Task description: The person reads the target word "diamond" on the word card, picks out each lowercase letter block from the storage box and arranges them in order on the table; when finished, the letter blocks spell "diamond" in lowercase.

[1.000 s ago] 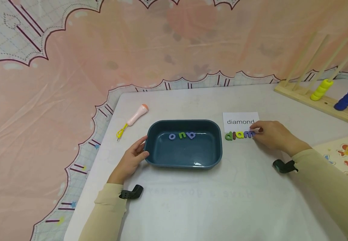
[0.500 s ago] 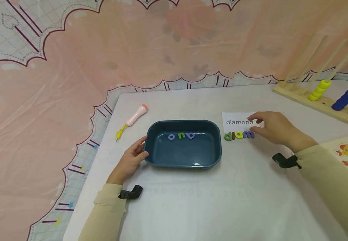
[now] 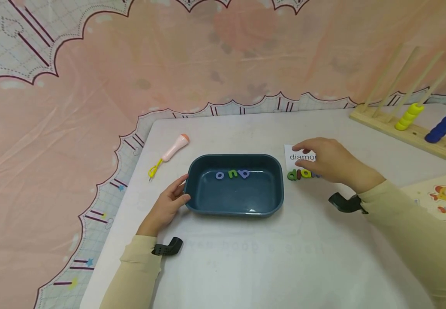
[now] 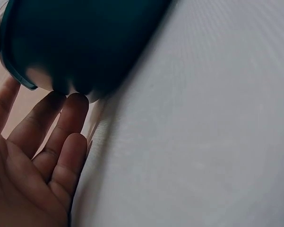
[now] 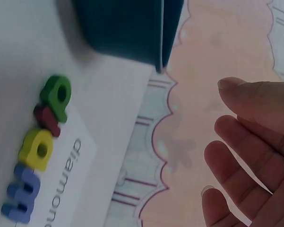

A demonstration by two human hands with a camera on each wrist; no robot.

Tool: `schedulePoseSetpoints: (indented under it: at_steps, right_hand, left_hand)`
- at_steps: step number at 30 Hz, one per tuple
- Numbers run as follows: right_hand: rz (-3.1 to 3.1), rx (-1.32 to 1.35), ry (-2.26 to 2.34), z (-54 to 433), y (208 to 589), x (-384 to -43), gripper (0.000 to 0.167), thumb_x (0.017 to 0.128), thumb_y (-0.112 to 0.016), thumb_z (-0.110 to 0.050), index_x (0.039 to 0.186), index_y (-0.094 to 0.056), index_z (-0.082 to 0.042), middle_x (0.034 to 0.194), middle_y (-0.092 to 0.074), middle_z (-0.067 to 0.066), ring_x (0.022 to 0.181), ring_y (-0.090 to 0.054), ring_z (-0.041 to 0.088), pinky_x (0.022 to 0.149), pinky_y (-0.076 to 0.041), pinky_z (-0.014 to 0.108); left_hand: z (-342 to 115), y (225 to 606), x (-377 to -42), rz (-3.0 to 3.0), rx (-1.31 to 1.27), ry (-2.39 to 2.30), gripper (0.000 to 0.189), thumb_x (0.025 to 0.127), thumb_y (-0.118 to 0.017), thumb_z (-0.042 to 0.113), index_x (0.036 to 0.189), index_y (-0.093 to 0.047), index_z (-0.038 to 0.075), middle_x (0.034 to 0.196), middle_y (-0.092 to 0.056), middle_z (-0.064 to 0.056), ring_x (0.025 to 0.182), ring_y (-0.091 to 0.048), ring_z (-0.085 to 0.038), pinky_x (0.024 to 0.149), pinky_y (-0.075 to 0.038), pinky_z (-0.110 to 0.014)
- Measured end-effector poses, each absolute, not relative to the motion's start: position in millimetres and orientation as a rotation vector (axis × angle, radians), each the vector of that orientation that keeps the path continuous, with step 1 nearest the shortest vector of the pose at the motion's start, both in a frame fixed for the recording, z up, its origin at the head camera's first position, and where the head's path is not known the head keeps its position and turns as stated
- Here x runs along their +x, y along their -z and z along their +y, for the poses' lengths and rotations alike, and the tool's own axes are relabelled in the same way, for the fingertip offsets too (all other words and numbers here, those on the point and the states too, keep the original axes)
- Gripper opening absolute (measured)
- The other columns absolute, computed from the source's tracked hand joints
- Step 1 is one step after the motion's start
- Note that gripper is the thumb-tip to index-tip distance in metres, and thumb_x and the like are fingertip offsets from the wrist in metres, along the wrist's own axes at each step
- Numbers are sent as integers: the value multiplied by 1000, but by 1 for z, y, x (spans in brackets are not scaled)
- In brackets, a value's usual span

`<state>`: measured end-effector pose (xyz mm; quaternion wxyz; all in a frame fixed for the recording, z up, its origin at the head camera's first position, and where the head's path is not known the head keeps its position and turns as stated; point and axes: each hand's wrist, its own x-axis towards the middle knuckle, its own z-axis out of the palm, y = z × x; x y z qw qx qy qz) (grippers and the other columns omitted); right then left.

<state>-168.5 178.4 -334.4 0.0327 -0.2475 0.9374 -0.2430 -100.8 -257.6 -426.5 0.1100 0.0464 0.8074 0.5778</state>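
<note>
My left hand (image 3: pixel 167 208) holds the left end of a dark teal tray (image 3: pixel 234 201), thumb at the rim. In the left wrist view, fingertips (image 4: pixel 75 106) touch its outer wall. In the tray lie a purple "o" (image 3: pixel 220 175), a green "n" (image 3: pixel 233 174) and a purple letter shaped like "b" or "d" (image 3: pixel 244 174). My right hand (image 3: pixel 332 163) hovers with fingers apart and nothing held, partly covering a white card (image 3: pixel 289 162) printed "diamond". Below the card stand a green "d" (image 5: pixel 56 97), dark red "i" (image 5: pixel 47 120), yellow "a" (image 5: pixel 36 150) and purple "m" (image 5: pixel 21 194).
A pink-handled pen-like tool (image 3: pixel 174 148) with a yellow end lies left of the tray. At the back right stands a wooden bead counter (image 3: pixel 404 128) with yellow and blue beads. A cream patterned sheet (image 3: pixel 425 184) lies at the right edge. Patterned cloth (image 3: pixel 207 56) hangs behind.
My right hand has let go of the purple "m", risen and moved left over the card. The left hand and the tray have stayed put.
</note>
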Motion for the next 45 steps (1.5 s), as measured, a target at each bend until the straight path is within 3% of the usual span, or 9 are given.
schedulePoseSetpoints:
  at_steps: [20,45]
  right_hand:
    - [2807,-1081,756,115,337,-175,37,91,-75,-17,125,-67,-2,117,-69,17,107,-63,32,94,-49,50]
    - [2667,-1259,750,32,336,-187,38,94,-72,-18,130,-66,-5,124,-68,11,113,-62,28,102,-44,44]
  left_hand:
    - [-259,425,-102,2359,110,-1699,64,102,-59,13,158,-28,8,153,-38,-25,136,-44,-39,109,-33,-53]
    - [-259,424,-97,2381,90,-1671,65,102,-60,18,158,-28,10,155,-37,-24,137,-43,-40,108,-34,-53]
